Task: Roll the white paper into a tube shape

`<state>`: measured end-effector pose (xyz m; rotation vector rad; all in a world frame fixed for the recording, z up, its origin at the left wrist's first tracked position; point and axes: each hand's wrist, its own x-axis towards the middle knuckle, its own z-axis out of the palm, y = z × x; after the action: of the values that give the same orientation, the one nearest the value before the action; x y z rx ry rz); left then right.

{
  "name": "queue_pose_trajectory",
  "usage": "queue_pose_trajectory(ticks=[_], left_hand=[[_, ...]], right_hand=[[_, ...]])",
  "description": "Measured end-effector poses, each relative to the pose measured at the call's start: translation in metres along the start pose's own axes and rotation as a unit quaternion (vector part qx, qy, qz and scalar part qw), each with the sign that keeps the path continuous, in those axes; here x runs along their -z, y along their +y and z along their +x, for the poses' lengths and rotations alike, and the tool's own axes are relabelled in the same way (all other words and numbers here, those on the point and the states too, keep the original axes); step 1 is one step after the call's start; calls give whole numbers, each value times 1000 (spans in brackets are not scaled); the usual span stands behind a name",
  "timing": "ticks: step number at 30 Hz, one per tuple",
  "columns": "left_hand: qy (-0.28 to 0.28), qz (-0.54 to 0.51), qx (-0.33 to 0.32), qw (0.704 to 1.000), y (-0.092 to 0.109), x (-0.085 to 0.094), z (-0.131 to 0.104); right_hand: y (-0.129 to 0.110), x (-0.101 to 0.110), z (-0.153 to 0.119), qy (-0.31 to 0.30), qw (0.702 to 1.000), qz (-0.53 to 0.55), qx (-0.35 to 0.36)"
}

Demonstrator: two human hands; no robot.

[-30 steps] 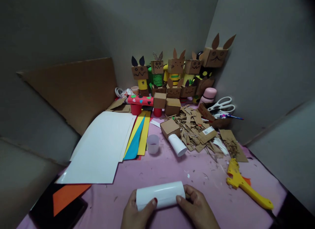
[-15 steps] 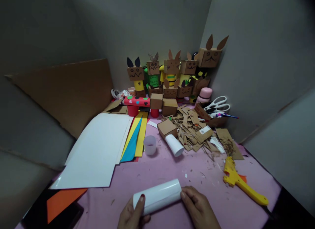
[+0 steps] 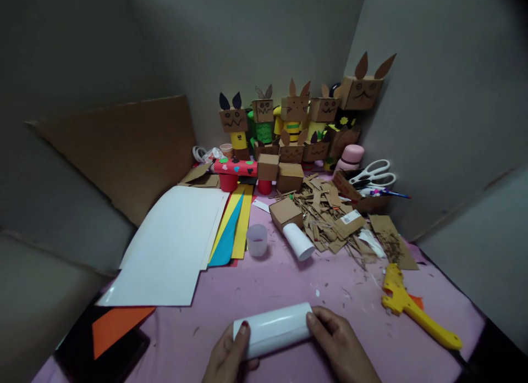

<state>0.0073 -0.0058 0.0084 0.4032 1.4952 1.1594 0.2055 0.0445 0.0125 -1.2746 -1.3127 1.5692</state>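
A white paper tube point(image 3: 277, 330) lies crosswise between my two hands, low over the pink tabletop, with a lengthwise seam along its side. Around its left end, my left hand point(image 3: 231, 350) has the thumb on top and fingers beneath. My right hand point(image 3: 340, 339) pinches the right end between thumb and fingers. Beyond the tube stands a translucent plastic cup point(image 3: 257, 241). Near it, a cardboard box point(image 3: 286, 212) is joined to a second white paper tube point(image 3: 298, 242) lying on its side.
White sheets point(image 3: 165, 245) and coloured paper point(image 3: 226, 234) lie at left. A yellow glue gun point(image 3: 416, 311) rests at right. Behind are cardboard scraps point(image 3: 325, 212), scissors point(image 3: 373, 174), a pink bottle point(image 3: 350, 157) and several cardboard animal figures point(image 3: 295, 108). Grey panels point(image 3: 256, 37) enclose the table.
The whole scene sits slightly further right in the picture. My right fingers have shifted a little further over the tube's right end. Both hands still hold the tube.
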Motion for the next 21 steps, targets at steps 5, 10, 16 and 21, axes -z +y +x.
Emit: queue_pose_trajectory(ticks=[5, 10, 16, 21], left_hand=[[-111, -113, 12, 987, -6, 4, -6], [-141, -130, 34, 981, -8, 7, -11], [-200, -129, 47, 970, -9, 11, -10], [-242, -99, 57, 963, -11, 15, -7]], right_hand=[[9, 1, 1, 40, 995, 76, -59], [13, 0, 1, 76, 987, 100, -95], [12, 0, 2, 85, 987, 98, -91], [22, 4, 5, 72, 985, 116, -103]])
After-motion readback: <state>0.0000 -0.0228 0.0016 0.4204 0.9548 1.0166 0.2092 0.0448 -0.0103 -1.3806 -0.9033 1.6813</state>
